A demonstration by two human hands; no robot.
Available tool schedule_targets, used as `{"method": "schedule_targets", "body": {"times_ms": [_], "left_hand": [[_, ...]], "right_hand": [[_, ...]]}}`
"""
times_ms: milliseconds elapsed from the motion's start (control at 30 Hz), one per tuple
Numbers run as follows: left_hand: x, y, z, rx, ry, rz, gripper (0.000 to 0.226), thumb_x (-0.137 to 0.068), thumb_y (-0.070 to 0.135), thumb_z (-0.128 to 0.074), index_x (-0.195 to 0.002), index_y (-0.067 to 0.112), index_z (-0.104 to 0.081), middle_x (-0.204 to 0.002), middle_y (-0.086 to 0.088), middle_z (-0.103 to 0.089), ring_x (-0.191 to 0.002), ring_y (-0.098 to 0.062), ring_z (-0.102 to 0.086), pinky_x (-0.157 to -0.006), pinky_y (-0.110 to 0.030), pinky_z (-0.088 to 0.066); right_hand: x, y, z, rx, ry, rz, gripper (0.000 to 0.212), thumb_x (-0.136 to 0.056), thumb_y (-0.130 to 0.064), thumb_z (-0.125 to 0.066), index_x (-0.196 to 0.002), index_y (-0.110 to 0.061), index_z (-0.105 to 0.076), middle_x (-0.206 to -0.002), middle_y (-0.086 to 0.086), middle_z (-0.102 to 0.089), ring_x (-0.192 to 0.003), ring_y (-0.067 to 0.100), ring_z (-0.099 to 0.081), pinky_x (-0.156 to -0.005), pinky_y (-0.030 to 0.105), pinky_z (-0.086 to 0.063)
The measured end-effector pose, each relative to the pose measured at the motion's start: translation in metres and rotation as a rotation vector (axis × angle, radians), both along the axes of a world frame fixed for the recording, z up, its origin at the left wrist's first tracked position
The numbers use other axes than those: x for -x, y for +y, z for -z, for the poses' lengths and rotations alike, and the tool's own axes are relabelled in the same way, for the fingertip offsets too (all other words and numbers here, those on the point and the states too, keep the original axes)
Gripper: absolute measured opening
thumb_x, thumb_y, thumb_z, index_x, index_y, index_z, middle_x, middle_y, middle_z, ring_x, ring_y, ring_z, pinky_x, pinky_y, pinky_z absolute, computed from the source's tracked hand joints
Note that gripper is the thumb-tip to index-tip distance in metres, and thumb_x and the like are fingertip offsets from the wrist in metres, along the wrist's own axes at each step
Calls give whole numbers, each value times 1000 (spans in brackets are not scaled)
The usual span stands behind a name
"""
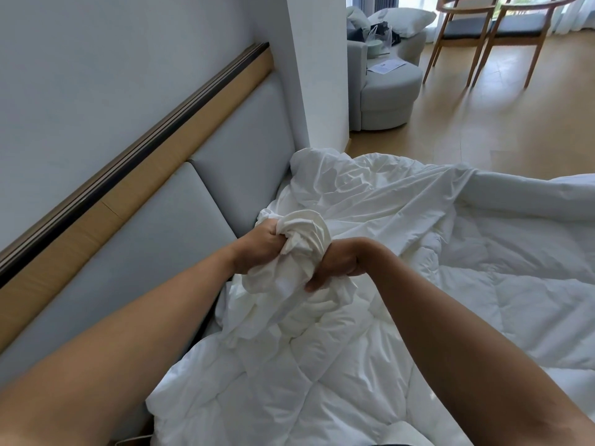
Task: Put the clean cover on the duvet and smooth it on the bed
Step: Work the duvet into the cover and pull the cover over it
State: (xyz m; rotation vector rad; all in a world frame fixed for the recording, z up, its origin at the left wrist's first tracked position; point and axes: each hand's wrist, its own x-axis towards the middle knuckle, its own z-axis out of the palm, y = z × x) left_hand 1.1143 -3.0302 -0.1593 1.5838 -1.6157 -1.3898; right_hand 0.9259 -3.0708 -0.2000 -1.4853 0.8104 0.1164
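Note:
A white quilted duvet (322, 381) lies rumpled across the bed. The thin white cover (380, 194) spreads over its far part toward the headboard corner. Between my hands a bunched wad of the cover (299, 249) stands up above the duvet. My left hand (257, 249) grips the wad from the left, fingers curled into the cloth. My right hand (338, 265) grips it from the right, thumb pressed against the lower folds. Whether a duvet corner is inside the wad is hidden.
A grey padded headboard (180, 220) with a wood rail runs along the left. A white wall pillar (318, 91) stands behind the bed corner. Beyond it stand a grey armchair (386, 94) with pillows and two wooden chairs (489, 30) on wood floor.

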Motion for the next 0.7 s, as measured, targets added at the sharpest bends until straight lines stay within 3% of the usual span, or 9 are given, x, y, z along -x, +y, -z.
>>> {"method": "schedule_targets", "body": {"times_ms": [100, 167, 233, 333, 400, 500, 600, 700], "left_hand": [[-6, -3, -2, -42, -39, 21, 21, -103, 4, -49, -98, 10, -69, -93, -1, -70, -85, -10, -68, -74, -28, -55], [-10, -3, -5, -142, -41, 41, 13, -102, 18, -58, -107, 12, -69, -102, -2, -72, -92, -11, -70, -78, -27, -56], [-12, -5, -7, -276, 20, 63, 27, -91, 28, -73, -114, 14, -69, -109, -4, -74, -101, -17, -71, -83, -30, -56], [-14, -5, -13, -435, 36, 147, 29, -87, 4, -72, -115, 9, -68, -106, -7, -75, -95, -20, -72, -79, -32, -59], [-16, -5, -12, -497, -7, 212, 38, -86, -5, -71, -122, 6, -65, -114, -15, -72, -102, -28, -70, -86, -41, -58], [-18, -6, -7, -489, -33, 204, 27, -92, 1, -68, -118, 10, -67, -112, -10, -72, -100, -22, -69, -88, -38, -57], [-19, -8, -2, -478, 42, 50, 30, -83, 7, -73, -113, 7, -69, -109, -14, -72, -96, -28, -70, -83, -41, -59], [-15, -11, 6, -404, 168, -48, 37, -75, 6, -66, -111, 4, -68, -103, -14, -73, -95, -29, -71, -79, -40, -58]], "right_hand": [[-1, 1, 4, 45, -156, 130, 28, -89, -1, -71, -111, -17, -66, -110, 6, -70, -100, 19, -70, -93, 37, -58], [0, 4, 6, 25, -300, 200, 33, -92, 4, -64, -114, -21, -64, -115, 7, -68, -107, 21, -67, -96, 39, -57], [0, 7, 9, 69, -417, 269, 39, -95, 6, -58, -122, -23, -62, -121, 6, -66, -113, 19, -64, -98, 38, -55], [-1, 7, 15, 121, -511, 343, 36, -96, 1, -56, -128, -15, -63, -121, 7, -69, -115, 21, -65, -99, 41, -55], [0, 5, 19, 116, -489, 389, 35, -93, -7, -62, -127, -14, -64, -121, 9, -70, -114, 25, -66, -99, 48, -54], [5, 4, 22, 94, -422, 418, 34, -92, -12, -69, -125, -15, -65, -121, 12, -70, -114, 27, -66, -100, 51, -53], [18, 2, 11, -25, -332, 215, 46, -80, -21, -83, -123, -21, -65, -120, 9, -70, -112, 25, -68, -93, 41, -57], [21, -3, 3, 71, -83, 30, 50, -75, -12, -88, -120, -16, -66, -111, 9, -73, -101, 26, -72, -83, 40, -61]]}}
